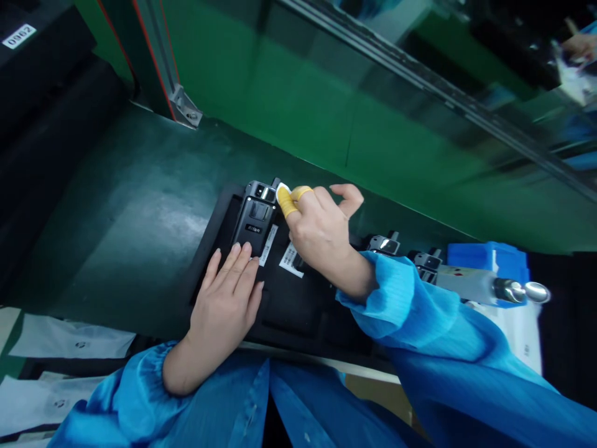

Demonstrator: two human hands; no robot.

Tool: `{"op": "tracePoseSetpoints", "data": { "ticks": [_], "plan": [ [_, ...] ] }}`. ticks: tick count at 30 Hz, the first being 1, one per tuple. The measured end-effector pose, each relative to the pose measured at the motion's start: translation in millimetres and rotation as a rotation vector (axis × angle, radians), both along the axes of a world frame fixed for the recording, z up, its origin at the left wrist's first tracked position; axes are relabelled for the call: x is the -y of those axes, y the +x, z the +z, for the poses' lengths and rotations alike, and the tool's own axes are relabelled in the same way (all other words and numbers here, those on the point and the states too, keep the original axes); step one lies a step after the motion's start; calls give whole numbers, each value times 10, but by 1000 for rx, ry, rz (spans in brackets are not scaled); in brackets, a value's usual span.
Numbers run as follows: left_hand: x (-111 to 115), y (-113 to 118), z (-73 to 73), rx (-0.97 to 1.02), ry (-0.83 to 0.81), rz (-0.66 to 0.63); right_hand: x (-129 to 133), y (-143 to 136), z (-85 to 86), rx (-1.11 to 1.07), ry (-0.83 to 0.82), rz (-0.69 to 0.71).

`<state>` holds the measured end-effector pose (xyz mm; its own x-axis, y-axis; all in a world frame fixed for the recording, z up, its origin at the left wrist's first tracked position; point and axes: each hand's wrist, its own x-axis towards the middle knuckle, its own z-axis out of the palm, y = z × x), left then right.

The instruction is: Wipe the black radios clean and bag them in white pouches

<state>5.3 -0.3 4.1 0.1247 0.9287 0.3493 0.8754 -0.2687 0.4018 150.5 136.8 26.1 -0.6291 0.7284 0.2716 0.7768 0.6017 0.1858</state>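
Two hands on one handset [255, 219] in the black tray [298, 311]: my left hand [228, 298] flat, fingers open, pinning its lower end; right hand [321, 230] pinching something white at its top corner. Looks rigid, smooth, probably slippery; I'd grip the side edges.

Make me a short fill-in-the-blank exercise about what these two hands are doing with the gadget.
1. The left hand lies flat on the lower end of the dark ____.
2. The right hand wears yellow ____ on two fingertips.
3. The device sits in a ____ tray.
4. Both sleeves are ____.

Missing words: device; covers; black; blue
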Motion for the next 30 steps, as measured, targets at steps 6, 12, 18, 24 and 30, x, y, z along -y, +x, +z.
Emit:
{"op": "tracePoseSetpoints", "data": {
  "ticks": [6,12,18,24,30],
  "plan": [
    [1,2,-10,-1,26,1,15,-49,-6,-47,109,-42],
    [6,2,-10,18,24,7,-37,-30,-74,-58,26,20],
    [46,-6,-57,71,95,86,15,49,-3,-145,-10,12],
    [39,6,-73,38,69,107,278,-158,-32,-44,93,380],
    [38,13,-78,4,82,124,333,-17,-34,-10,92,318]
  ]
}}
